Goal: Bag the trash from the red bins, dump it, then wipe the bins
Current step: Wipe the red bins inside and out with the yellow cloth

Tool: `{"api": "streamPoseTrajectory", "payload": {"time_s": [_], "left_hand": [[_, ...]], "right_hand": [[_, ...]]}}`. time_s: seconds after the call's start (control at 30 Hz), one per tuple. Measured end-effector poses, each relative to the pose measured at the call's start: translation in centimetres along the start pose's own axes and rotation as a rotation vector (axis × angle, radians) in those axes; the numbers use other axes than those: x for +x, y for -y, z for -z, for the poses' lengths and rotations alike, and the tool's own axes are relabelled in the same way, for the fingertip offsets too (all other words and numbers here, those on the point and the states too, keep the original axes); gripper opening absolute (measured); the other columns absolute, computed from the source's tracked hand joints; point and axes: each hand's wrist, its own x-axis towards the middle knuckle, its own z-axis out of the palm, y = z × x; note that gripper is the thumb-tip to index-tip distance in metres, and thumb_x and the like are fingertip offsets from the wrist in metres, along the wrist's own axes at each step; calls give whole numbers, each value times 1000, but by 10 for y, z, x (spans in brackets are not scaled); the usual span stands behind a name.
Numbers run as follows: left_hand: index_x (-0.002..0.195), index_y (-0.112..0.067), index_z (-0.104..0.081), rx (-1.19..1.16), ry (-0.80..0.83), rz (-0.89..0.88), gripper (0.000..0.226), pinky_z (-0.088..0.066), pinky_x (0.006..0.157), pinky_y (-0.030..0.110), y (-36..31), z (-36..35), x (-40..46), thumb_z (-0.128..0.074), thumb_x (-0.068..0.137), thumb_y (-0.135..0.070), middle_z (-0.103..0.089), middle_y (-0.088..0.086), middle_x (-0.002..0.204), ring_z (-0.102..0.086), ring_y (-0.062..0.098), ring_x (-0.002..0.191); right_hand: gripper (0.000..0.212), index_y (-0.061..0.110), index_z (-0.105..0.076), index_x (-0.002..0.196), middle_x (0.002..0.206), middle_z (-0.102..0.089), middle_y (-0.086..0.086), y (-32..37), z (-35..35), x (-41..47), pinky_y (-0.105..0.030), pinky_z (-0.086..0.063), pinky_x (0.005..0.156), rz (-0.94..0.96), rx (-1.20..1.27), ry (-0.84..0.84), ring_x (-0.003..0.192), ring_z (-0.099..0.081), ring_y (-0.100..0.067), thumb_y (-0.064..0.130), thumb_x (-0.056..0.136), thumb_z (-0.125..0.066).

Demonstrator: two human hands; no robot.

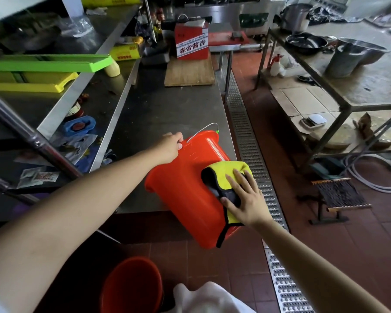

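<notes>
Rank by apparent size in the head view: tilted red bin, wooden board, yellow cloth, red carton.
1. tilted red bin
2. wooden board, though farther away
3. yellow cloth and red carton: too similar to rank

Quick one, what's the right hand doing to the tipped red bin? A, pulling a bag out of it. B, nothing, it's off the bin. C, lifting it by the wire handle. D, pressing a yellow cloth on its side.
D: the right hand lies flat on the yellow cloth against the red bin.

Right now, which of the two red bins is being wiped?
The tipped red bin on the steel counter's edge, under the yellow cloth; the other bin stands untouched on the floor.
</notes>
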Motion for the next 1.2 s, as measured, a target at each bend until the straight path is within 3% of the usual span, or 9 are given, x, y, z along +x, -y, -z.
{"api": "streamPoseTrajectory", "payload": {"time_s": [0.1,0.3,0.6,0.77,0.93,1.03,1.2], "left_hand": [[105,-26,-52,-25,22,13,5,-43,60,25,3,2,0,-50,101,-26,-53,-2,109,-56,13,87],[101,-28,-54,-73,69,36,4,-46,70,31,6,8,0,-53,99,-31,-56,-3,107,-58,17,91],[103,-26,-59,-191,139,27,11,-46,77,31,8,16,8,-57,97,-34,-63,-4,105,-60,18,94],[106,-18,-63,-290,147,4,11,-41,64,22,9,17,11,-57,98,-24,-67,1,103,-62,16,89],[104,-20,-60,-241,107,-51,9,-43,77,29,14,11,6,-55,99,-26,-62,-1,109,-59,16,95],[106,-21,-60,-234,91,-64,10,-42,75,28,17,6,3,-54,100,-27,-58,0,113,-57,15,95],[112,-20,-60,-242,54,-71,15,-39,65,19,14,2,-2,-53,100,-28,-58,-1,116,-56,12,96]], "right_hand": [[70,42,-33,154,167,-19,9,8,-10,-15,-63,-42,98,142,-115,13,155,-9,-28,68,91,-49],[63,40,-32,155,168,-16,2,35,-33,-35,-68,-28,105,384,-287,31,154,-10,-36,62,97,-46],[63,35,-31,155,169,-10,-3,105,-54,42,-70,-20,111,388,-419,113,155,6,-35,58,98,-44],[62,33,-34,155,169,-10,-3,131,-67,75,-70,-11,113,350,-459,115,155,9,-34,56,98,-43],[60,32,-34,155,169,-9,-2,110,-62,43,-67,-12,113,393,-412,96,155,4,-32,56,101,-38],[56,34,-35,154,169,-10,0,82,-55,-3,-65,-15,113,420,-372,66,155,-5,-31,56,102,-33],[59,38,-35,154,168,-17,3,52,-44,-50,-64,-21,113,419,-354,18,154,-15,-29,56,100,-47]]}}
